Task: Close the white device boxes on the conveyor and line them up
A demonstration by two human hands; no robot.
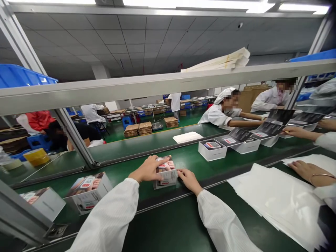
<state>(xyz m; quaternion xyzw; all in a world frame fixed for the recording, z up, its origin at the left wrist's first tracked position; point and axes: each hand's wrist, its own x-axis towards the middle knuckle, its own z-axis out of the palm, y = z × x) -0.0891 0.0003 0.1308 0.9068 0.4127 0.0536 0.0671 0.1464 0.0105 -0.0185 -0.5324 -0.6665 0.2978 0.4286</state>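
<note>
On the green conveyor belt in front of me stands a small printed box point(168, 177), closed, with a colour picture on its top. My left hand point(149, 169) grips it from the left, thumb along the near face and fingers over the top. At its right edge is my right hand point(190, 180), fingers bent together and fingertips against the box's side. To my left, a second printed box point(89, 192) and a third box point(46, 201) stand on the same belt, both closed.
Open white boxes point(212, 150) with dark lids stand in a row at the right. White sheets point(283, 199) lie near right, under a co-worker's hand point(309, 171). More paper point(187, 137) lies beyond the belt. A metal post point(76, 136) and an overhead rail point(147, 85) frame the station.
</note>
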